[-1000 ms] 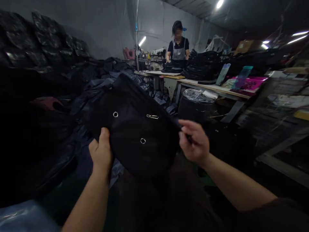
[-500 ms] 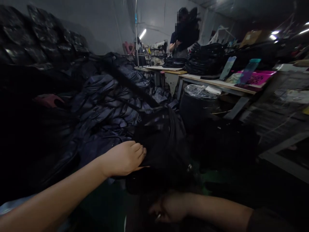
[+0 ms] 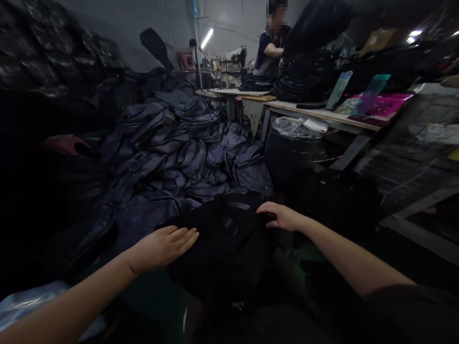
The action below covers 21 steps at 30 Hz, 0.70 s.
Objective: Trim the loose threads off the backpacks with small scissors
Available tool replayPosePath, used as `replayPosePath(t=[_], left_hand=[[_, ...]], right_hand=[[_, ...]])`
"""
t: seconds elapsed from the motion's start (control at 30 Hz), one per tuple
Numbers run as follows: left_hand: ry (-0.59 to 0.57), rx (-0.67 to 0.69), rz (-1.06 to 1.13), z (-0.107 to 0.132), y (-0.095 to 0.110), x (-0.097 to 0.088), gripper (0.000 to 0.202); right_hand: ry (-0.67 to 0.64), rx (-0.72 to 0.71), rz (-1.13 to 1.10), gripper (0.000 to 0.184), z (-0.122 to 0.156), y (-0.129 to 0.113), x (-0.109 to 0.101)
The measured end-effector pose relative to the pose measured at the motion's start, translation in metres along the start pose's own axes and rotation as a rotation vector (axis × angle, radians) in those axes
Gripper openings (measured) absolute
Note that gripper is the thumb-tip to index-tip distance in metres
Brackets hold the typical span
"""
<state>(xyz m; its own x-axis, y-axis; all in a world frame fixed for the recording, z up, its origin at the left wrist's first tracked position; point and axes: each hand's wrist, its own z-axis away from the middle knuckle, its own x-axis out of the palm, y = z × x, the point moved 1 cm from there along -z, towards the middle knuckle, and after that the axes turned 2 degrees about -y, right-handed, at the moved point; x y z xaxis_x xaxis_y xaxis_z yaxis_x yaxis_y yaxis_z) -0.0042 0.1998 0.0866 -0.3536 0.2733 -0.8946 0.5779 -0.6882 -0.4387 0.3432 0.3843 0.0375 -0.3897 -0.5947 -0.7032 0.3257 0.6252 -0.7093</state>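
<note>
A black fabric bag piece [image 3: 225,243] lies low in front of me, at the foot of a heap of dark blue-black bags [image 3: 179,143]. My left hand [image 3: 163,246] rests flat on its left edge, fingers stretched out together. My right hand [image 3: 278,216] touches its upper right edge with fingers extended; whether they pinch the cloth I cannot make out.
A black bin lined with clear plastic [image 3: 290,153] stands right of the heap. Behind it runs a long wooden table [image 3: 322,115] with stacked black pieces and pink cards. A person in a checked apron [image 3: 270,45] works at the far end. Black bags are piled at left.
A second ago both hands held up a black round piece with metal eyelets. It is down now, the right hand has come back up, and both hands lie on the black piece.
</note>
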Motion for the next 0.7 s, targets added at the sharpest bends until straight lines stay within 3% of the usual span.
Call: replayPosePath(t=[0.1,0.2,0.3,0.4,0.5,0.6,0.7], left_hand=[[-0.008,-0.023,0.001,0.007,-0.003,0.003,0.053],[-0.038,-0.051,-0.001,0.017,-0.007,0.007,0.056],[-0.073,-0.129,0.027,0.031,-0.019,0.017,0.068],[-0.107,-0.311,0.086,0.048,-0.033,0.037,0.080],[-0.131,-0.539,0.138,0.057,-0.036,0.055,0.073],[0.052,-0.756,0.191,0.045,-0.013,0.053,0.044],[0.323,-0.833,0.246,0.015,0.034,0.034,0.030]], right_hand=[[-0.118,0.032,0.212,0.041,-0.018,0.033,-0.010],[-0.198,0.026,0.281,0.034,-0.030,0.036,-0.008],[-0.276,-0.024,0.282,0.021,-0.037,0.020,0.001],[-0.305,-0.081,0.275,0.016,-0.035,-0.006,0.015],[-0.249,-0.124,0.266,0.014,-0.025,-0.033,0.035],[-0.117,-0.087,0.321,0.016,-0.012,-0.049,0.059],[-0.013,-0.042,0.404,0.015,0.001,-0.050,0.084]])
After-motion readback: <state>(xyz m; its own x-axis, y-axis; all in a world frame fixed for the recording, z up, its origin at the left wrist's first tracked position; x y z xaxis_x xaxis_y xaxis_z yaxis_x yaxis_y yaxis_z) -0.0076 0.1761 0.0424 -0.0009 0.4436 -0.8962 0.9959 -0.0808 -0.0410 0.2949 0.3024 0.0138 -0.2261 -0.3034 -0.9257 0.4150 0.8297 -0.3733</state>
